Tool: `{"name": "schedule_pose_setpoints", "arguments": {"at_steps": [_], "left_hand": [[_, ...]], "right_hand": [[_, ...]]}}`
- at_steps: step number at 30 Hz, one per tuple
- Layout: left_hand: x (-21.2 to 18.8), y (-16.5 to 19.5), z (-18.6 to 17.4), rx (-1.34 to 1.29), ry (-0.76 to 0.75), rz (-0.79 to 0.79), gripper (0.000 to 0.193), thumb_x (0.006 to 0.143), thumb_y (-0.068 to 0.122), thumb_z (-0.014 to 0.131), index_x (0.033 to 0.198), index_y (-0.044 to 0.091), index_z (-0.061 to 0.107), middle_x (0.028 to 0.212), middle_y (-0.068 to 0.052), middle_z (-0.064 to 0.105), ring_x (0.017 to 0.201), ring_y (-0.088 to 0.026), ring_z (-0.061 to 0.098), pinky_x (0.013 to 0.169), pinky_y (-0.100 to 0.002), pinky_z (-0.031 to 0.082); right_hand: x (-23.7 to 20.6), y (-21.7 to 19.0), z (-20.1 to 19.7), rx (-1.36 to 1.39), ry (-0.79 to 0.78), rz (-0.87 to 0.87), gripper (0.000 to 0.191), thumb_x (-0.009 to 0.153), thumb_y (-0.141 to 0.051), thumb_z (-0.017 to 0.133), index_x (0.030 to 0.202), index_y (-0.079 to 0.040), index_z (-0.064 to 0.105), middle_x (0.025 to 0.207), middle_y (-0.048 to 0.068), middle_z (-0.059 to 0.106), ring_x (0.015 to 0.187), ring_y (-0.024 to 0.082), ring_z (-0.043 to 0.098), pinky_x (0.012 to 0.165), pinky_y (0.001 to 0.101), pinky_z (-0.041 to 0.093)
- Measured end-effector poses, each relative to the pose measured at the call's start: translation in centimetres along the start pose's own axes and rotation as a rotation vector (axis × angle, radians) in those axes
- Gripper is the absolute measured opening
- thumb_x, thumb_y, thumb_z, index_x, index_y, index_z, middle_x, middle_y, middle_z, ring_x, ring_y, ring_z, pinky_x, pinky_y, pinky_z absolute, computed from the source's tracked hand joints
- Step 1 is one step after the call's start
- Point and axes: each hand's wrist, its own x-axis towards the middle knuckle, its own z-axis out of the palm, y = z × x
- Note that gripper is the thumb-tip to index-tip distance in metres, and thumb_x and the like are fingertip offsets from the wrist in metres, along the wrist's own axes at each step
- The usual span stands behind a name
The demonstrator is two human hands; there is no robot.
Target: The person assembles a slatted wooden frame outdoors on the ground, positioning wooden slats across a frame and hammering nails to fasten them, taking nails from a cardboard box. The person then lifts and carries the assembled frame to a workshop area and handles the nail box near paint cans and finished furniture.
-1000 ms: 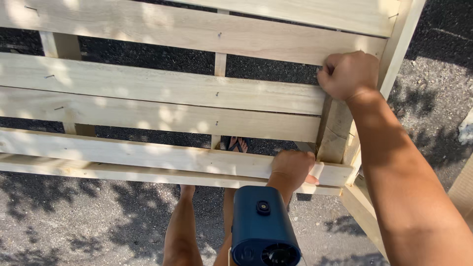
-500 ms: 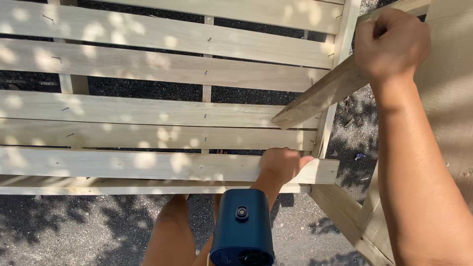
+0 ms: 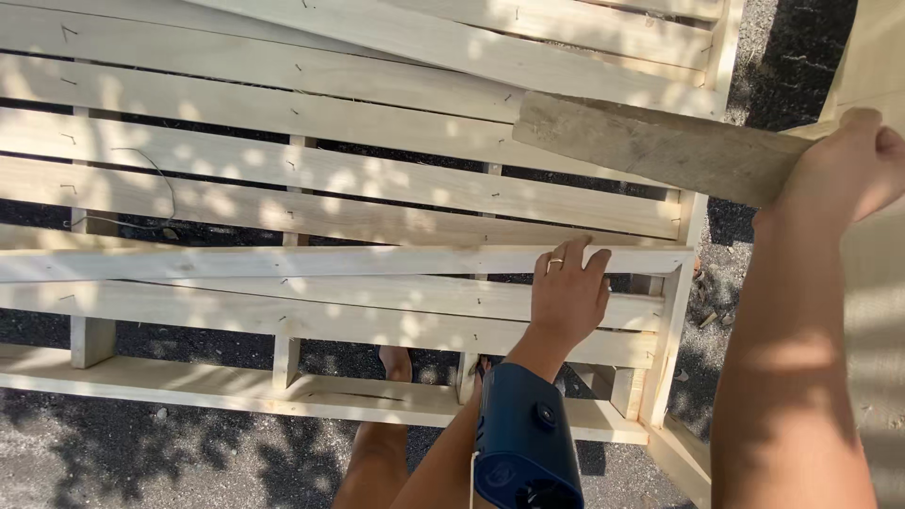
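A pale wooden slat frame [image 3: 311, 188] stands over dark gravel [image 3: 113, 462]. A grey weathered board [image 3: 650, 146] lies across its upper right corner, long axis running up-left from the right hand [image 3: 839, 170], which is closed around its near end. The left hand [image 3: 568, 297] rests open, fingers spread flat on a slat [image 3: 311, 261] below the board.

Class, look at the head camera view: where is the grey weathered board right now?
The grey weathered board lies slanted across the upper right of the head view, over the pale slatted frame, its right end gripped by the right hand, above the left hand.
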Motion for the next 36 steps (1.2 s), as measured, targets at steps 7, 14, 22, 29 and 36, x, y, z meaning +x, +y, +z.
{"name": "schedule_pose_setpoints", "arguments": {"at_steps": [7, 14, 22, 29, 36], "left_hand": [[-7.0, -13.9, -6.2, -0.160, 0.191, -0.543, 0.039, 0.092, 0.013, 0.064, 0.130, 0.009, 0.060, 0.130, -0.014, 0.055, 0.120, -0.036, 0.055, 0.097, -0.051, 0.047], [-8.7, -25.7, -13.4, -0.518, 0.674, -1.229, 0.063, 0.093, 0.011, 0.063, 0.149, 0.002, 0.034, 0.140, -0.016, 0.042, 0.120, -0.030, 0.055, 0.098, -0.042, 0.052], [-7.3, -32.0, -21.7, -0.597, 0.789, -1.409, 0.075, 0.090, 0.016, 0.070, 0.151, -0.002, 0.030, 0.143, -0.018, 0.037, 0.119, -0.032, 0.056, 0.100, -0.041, 0.050], [-7.8, -36.2, -25.5, -0.888, 1.161, -1.372, 0.087, 0.078, 0.015, 0.076, 0.151, -0.001, 0.032, 0.133, -0.014, 0.053, 0.116, -0.026, 0.059, 0.098, -0.038, 0.049], [-7.8, -38.3, -25.9, -1.128, 1.264, -1.482, 0.075, 0.085, 0.038, 0.079, 0.141, 0.002, 0.044, 0.123, -0.009, 0.052, 0.113, -0.023, 0.051, 0.099, -0.039, 0.044]], "right_hand": [[-14.9, 8.8, 4.9, 0.241, 0.063, 0.911, 0.042, 0.094, -0.030, 0.045, 0.133, -0.014, 0.049, 0.134, 0.005, 0.061, 0.114, 0.023, 0.067, 0.093, 0.0479, 0.050], [-28.7, 14.6, 10.9, 0.158, 0.037, 1.241, 0.043, 0.098, -0.036, 0.041, 0.135, -0.020, 0.056, 0.137, -0.001, 0.060, 0.117, 0.020, 0.062, 0.095, 0.0453, 0.047], [-29.6, 14.8, 19.3, 0.253, -0.033, 1.202, 0.061, 0.102, -0.056, 0.039, 0.145, -0.015, 0.051, 0.142, 0.004, 0.061, 0.125, 0.023, 0.060, 0.098, 0.0441, 0.049], [-29.6, 13.2, 25.4, -0.410, -0.251, -0.001, 0.048, 0.105, -0.037, 0.064, 0.133, -0.001, 0.049, 0.136, 0.014, 0.051, 0.122, 0.031, 0.057, 0.097, 0.0406, 0.059], [-41.7, 13.7, 24.1, -1.119, -1.435, -0.878, 0.115, 0.036, -0.060, 0.093, 0.133, -0.009, 0.061, 0.119, 0.009, 0.066, 0.107, 0.034, 0.062, 0.091, 0.0504, 0.049]]}}
